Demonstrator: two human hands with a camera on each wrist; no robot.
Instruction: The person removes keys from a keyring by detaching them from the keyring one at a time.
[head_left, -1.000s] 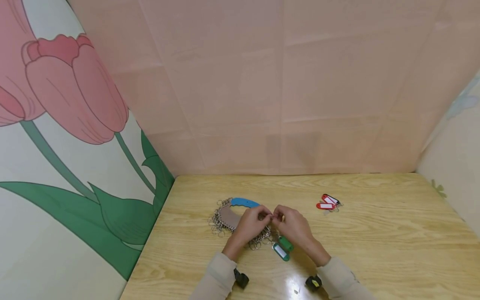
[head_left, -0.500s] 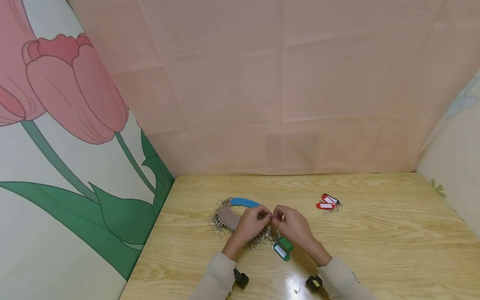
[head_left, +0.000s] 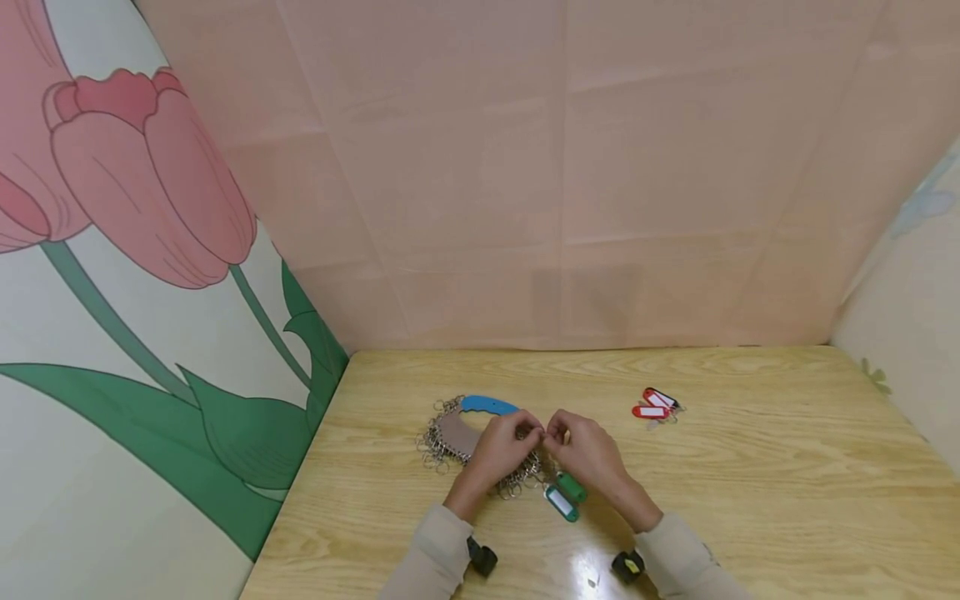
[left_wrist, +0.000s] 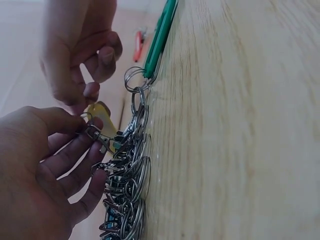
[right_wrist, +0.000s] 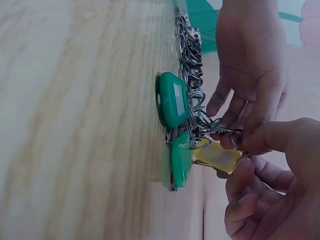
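Note:
My left hand pinches a small metal ring on a clasp at the right end of the ringed holder, which has a blue handle. Thumb and finger of my right hand meet it and pinch the ring end of a yellow tag; in the left wrist view this tag hangs between the hands. Two green tags lie on the table just below the fingers, their rings by the row of metal clasps. The fingertips hide part of the ring joint.
Red-edged tags and a black-edged one lie together at the back right of the wooden table. A pink sheet stands behind the table, and a tulip-painted wall is at left. Black straps with small devices are at both wrists.

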